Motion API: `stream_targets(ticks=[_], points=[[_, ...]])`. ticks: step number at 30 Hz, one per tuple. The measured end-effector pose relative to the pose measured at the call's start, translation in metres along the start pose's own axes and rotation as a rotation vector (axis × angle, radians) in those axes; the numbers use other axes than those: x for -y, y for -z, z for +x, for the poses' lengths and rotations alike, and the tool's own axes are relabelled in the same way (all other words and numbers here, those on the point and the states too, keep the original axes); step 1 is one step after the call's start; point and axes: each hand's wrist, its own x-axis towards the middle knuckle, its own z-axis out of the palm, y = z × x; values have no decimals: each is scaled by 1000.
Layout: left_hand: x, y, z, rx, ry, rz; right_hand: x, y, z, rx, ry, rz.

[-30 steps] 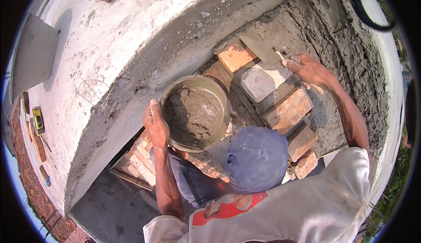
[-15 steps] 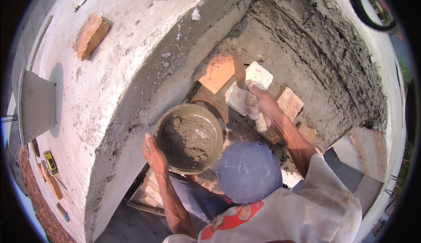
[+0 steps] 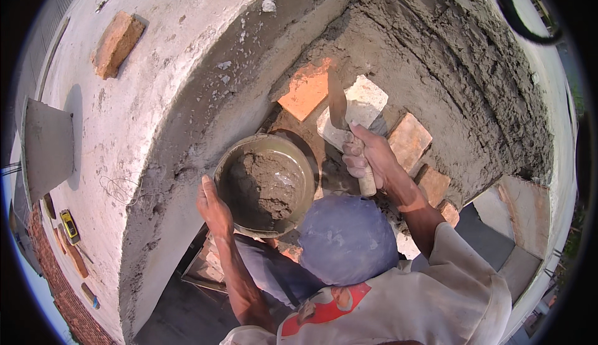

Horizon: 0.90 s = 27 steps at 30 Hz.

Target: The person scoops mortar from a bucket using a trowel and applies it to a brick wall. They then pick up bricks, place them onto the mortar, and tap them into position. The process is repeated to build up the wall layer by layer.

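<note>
My right hand (image 3: 369,153) is wrapped round the wooden handle of a trowel (image 3: 337,101). Its blade points away from me, over the left side of a pale, mortar-smeared brick (image 3: 366,100). To the left of that brick an orange brick (image 3: 306,89) lies in the sun. A round bucket (image 3: 309,203) holds grey wet mortar (image 3: 265,186). Against the bucket's left side lies my left hand (image 3: 215,208), fingers stretched upward along the rim; its thumb is hard to make out.
Several more bricks, one reddish (image 3: 409,141), lie right of my right hand. Rough wet plaster (image 3: 448,77) covers the curved wall beyond. On the pale ledge at left are a loose brick (image 3: 117,44), a yellow-and-black tape measure (image 3: 70,225) and thin wire (image 3: 118,189). My blue-clad knee (image 3: 349,239) is below.
The view has shifted slightly. My right hand and the trowel have drawn a little nearer to me relative to the bricks. My left hand stays beside the bucket.
</note>
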Motion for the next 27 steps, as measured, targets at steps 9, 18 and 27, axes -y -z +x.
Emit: stream_targets(ticks=[9,18,27], points=[[-12,-18,4,-8,15,172,161,51,17,-291,58,-1687],[-17,-27,7,-22,71,182,96,24,22,160,329,-2249],[-22,-25,5,-16,77,275,76,7,-38,338,663,-2464]])
